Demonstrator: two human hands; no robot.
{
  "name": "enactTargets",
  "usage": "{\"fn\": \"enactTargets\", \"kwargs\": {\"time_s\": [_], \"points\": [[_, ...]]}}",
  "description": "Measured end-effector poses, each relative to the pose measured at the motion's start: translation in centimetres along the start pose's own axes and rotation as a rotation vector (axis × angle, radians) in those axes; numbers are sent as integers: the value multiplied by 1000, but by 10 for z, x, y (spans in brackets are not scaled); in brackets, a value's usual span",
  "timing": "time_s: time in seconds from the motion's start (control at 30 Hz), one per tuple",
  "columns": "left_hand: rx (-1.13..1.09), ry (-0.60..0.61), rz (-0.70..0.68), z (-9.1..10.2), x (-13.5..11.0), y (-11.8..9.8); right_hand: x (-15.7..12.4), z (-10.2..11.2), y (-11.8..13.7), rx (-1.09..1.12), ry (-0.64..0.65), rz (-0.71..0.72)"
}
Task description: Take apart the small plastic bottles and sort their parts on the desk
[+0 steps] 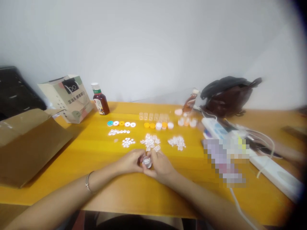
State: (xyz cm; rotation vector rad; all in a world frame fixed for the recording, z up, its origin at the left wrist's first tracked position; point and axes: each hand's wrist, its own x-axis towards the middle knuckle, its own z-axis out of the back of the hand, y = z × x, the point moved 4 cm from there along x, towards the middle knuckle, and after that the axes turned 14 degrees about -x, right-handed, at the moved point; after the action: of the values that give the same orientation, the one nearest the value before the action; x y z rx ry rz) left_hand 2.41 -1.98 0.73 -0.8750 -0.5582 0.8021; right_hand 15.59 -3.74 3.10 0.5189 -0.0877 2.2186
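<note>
Between my two hands, near the table's front middle, is a small clear round plastic cup (147, 162) with something white inside. My left hand (131, 161) curls its fingers against the cup's left side. From the right, my right hand (160, 164) wraps thumb and fingers round it. Just beyond my hands lie a pile of white openwork plastic pieces (150, 141), a similar white pile (177, 142) to the right, and small white discs (128, 142) to the left. Farther back are a row of coloured ring caps (122, 123), yellow and white caps (158, 126) and clear cups (151, 116).
A cardboard box (31, 143) and a paper bag (72, 100) stand at left, near a dark-red bottle (100, 100). At right are another bottle (190, 101), a dark bag (230, 95), a white power strip (275, 174) with cables and a blurred-out item (223, 161).
</note>
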Motion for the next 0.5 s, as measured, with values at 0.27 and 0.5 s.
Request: {"fn": "enactTargets", "kwargs": {"time_s": [0.27, 0.5], "points": [[-1, -29, 5, -1, 0, 6, 0, 3, -3, -17, -118, -15], [-2, 2, 4, 0, 0, 1, 1, -6, -4, -29, -33, -37]]}}
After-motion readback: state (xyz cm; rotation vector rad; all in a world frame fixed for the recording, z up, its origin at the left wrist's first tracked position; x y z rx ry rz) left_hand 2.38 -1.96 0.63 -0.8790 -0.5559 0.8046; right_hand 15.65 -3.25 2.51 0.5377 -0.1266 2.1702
